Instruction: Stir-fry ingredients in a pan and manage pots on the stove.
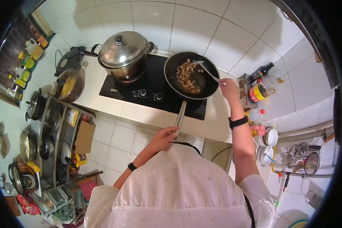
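A black frying pan [171,71] sits on the right part of the black cooktop [131,97], holding small browned pieces of food [185,74] gathered mostly in its left half. My left hand [166,137] is closed around the end of the pan's metal handle [181,115]. Above the pan's right rim, my right hand [229,88] grips a light-coloured spatula [211,72], whose head rests among the food near the pan's far side. A large lidded steel pot [124,54] stands on the left of the cooktop.
A steel pan with yellow food [69,85] stands left of the cooktop beside a dark hinged appliance [69,61]. Bottles [259,91] stand against the right wall, with stacked bowls [270,138] nearer me. A metal shelf rack [57,136] with cookware is at the left.
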A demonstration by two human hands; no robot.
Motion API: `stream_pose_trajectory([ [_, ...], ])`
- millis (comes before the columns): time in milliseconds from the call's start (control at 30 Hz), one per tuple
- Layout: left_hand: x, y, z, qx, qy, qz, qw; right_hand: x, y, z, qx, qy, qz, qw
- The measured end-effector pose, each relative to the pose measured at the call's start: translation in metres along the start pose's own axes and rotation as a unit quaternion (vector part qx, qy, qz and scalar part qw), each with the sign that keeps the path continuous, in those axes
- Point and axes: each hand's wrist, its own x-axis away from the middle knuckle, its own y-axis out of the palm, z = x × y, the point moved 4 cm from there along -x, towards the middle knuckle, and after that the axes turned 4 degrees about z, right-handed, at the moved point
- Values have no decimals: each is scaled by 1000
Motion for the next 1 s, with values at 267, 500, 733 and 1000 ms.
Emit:
stream_pose_trajectory([
  [267,0,-1,3,14,13,3,1000,28,-24,28,-17,-12,-113,993],
  [500,-3,-3,-2,22,-12,-1,1000,22,-126,25,65,-54,-172,981],
  [733,-6,-2,0,-4,7,-7,1000,25,-41,15,-35,-32,-147,988],
  [1000,-3,-2,3,11,11,-16,1000,3,41,-8,-134,-27,-39,990],
])
